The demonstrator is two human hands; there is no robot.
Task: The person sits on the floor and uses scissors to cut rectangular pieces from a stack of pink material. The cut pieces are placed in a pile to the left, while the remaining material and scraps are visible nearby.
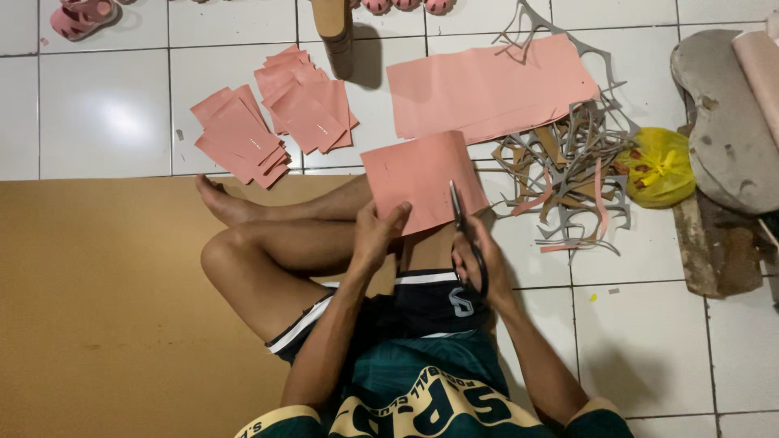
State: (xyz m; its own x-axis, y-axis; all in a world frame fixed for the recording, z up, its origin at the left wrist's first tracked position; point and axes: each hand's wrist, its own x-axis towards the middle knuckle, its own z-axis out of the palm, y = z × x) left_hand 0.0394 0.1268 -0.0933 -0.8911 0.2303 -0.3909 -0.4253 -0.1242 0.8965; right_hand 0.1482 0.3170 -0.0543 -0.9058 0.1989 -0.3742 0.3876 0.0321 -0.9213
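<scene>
I sit cross-legged on the floor. My left hand grips the lower left corner of a pink sheet held over my knees. My right hand holds scissors, whose blades bite into the sheet's lower right edge. A larger pink sheet lies flat on the white tiles just beyond.
Two piles of cut pink pieces lie at the far left of the sheets. Grey and pink offcuts are heaped to the right, beside a yellow bag. A brown board covers the floor on my left. A cardboard roll stands ahead.
</scene>
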